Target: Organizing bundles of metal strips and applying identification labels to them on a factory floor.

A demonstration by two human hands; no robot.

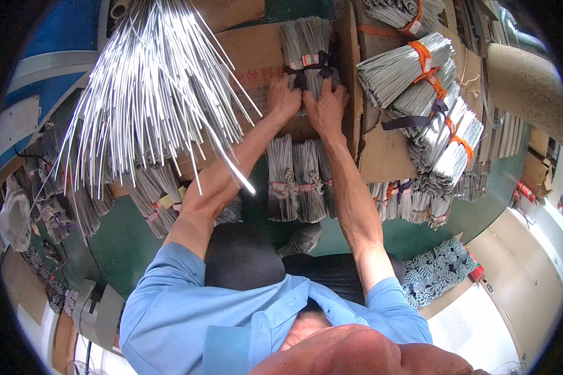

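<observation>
Nearest the body: knees point(244, 256), then a row of short wire bundles point(281, 178) standing between the forearms, nothing gripping them. Past those, both hands are out at full reach, close together, just under the dark strap. Left hand point(284, 100) has its fingers curled in at the bundle's left edge; right hand point(326, 109) is curled over the near right part, thumb toward the left hand. Can't tell if either one pinches the strap or just presses the wires; fingertips are partly hidden. Main piece, the strapped bundle point(292, 40), is straight ahead of the hands over the cardboard point(250, 47), long axis running away from the person, roughly in line with the forearms. Its near end sits between the hands, far end points away. Key relation: strap point(322, 64) crosses that axis, just beyond the fingers, so its two sides match the two hands. Its thicker dark part is right of the axis, so right hand looks nearer to it, by a little. Box wall point(349, 81) runs alongside, just right of the right hand. Beyond that wall, well apart from the hands, orange-tied stack point(403, 69). Loose wire fan point(156, 94) hangs over the left side, partly overlapping the left forearm in view.
</observation>
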